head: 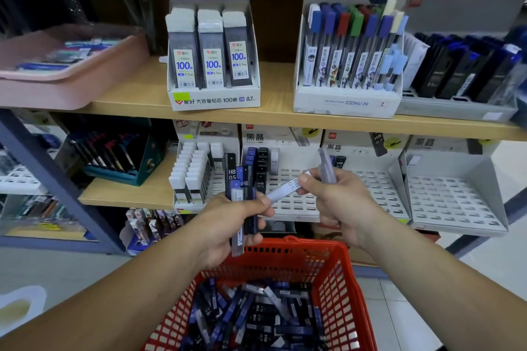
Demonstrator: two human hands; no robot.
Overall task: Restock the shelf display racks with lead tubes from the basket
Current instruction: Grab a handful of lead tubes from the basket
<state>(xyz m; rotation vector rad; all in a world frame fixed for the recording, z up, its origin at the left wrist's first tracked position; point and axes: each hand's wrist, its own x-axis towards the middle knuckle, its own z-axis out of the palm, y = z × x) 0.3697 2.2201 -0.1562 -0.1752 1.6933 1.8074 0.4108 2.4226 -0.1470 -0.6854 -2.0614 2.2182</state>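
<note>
Left hand (228,224) around lead tubes (237,179)

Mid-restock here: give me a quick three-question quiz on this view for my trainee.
1. True or false: the red basket holds no lead tubes.
2. Which hand grips the bundle of dark tubes: A left, B right?
3. Fill in: the pale tube pinched by the right hand reads HB ___.
Key: 1 false; 2 A, the left hand; 3 0.5.

Lead tubes (256,319) jumbled in red basket (342,265); few upright in white rack (296,204); bundle (238,194) in left hand (228,225).
</note>
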